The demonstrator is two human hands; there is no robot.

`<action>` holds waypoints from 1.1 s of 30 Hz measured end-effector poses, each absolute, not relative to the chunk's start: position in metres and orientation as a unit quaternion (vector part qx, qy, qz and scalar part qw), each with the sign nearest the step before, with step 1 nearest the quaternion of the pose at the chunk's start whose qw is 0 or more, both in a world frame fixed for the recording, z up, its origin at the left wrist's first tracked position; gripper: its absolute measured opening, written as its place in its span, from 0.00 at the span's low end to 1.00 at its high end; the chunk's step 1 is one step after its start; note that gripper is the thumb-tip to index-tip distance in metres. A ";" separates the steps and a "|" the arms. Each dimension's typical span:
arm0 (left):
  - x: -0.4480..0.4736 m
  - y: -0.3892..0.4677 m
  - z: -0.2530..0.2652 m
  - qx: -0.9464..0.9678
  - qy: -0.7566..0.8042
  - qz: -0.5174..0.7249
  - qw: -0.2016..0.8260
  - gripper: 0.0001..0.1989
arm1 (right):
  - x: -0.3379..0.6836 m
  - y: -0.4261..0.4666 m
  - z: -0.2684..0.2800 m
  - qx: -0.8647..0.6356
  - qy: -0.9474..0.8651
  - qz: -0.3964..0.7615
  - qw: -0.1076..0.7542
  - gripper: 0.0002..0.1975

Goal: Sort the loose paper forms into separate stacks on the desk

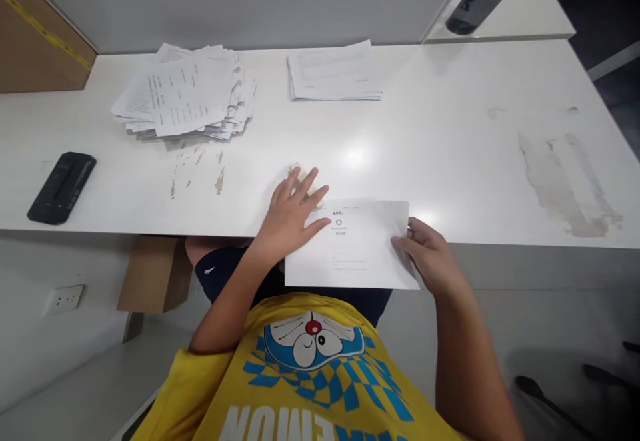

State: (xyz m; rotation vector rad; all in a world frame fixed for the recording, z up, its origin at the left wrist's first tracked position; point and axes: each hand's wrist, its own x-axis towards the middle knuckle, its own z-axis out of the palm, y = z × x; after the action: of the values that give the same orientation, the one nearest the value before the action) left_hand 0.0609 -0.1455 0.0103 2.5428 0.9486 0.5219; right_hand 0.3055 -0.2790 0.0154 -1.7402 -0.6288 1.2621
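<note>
A white printed sheet of paper [370, 254] sticks out over the table's front edge, in front of my yellow T-shirt. My right hand [433, 254] pinches its right edge between thumb and fingers. With fingers spread, my left hand [293, 218] lies at the sheet's upper left corner, its thumb over the paper. Under those fingers is a small pale, yellowish crumpled thing [316, 194], mostly covered, whose kind I cannot make out.
A messy paper pile [187, 94] lies at the back left, a neater stack [330, 74] at back centre. A black phone-like device [63, 188] rests at the left. Brown residue [567, 188] marks the table's right side. A cardboard box [45, 34] stands at far left.
</note>
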 end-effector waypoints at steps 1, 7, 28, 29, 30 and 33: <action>0.066 -0.134 0.014 0.915 0.313 0.164 0.194 0.17 | 0.305 -0.275 0.017 -0.697 -0.251 0.509 0.439 0.12; 0.055 -0.112 0.021 0.925 0.256 0.138 0.243 0.13 | 0.305 -0.270 0.012 -0.677 -0.231 0.519 0.468 0.14; 0.049 -0.150 -0.007 0.922 0.340 0.170 0.075 0.27 | 0.312 -0.271 0.007 -0.647 -0.255 0.558 0.454 0.22; 0.048 -0.147 -0.006 0.925 0.328 0.178 0.076 0.28 | 0.311 -0.272 0.006 -0.648 -0.257 0.557 0.452 0.22; 0.047 -0.146 -0.006 0.926 0.318 0.187 0.077 0.28 | 0.311 -0.275 0.004 -0.650 -0.258 0.554 0.452 0.21; 0.046 -0.143 -0.005 0.924 0.312 0.207 0.084 0.30 | 0.324 -0.290 -0.002 -0.670 -0.260 0.528 0.452 0.20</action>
State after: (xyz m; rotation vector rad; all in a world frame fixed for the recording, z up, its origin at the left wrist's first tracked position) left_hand 0.0461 -0.1435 -0.0055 2.7555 0.9302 0.6172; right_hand 0.3244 -0.2896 -0.0022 -1.6557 -0.6419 1.3038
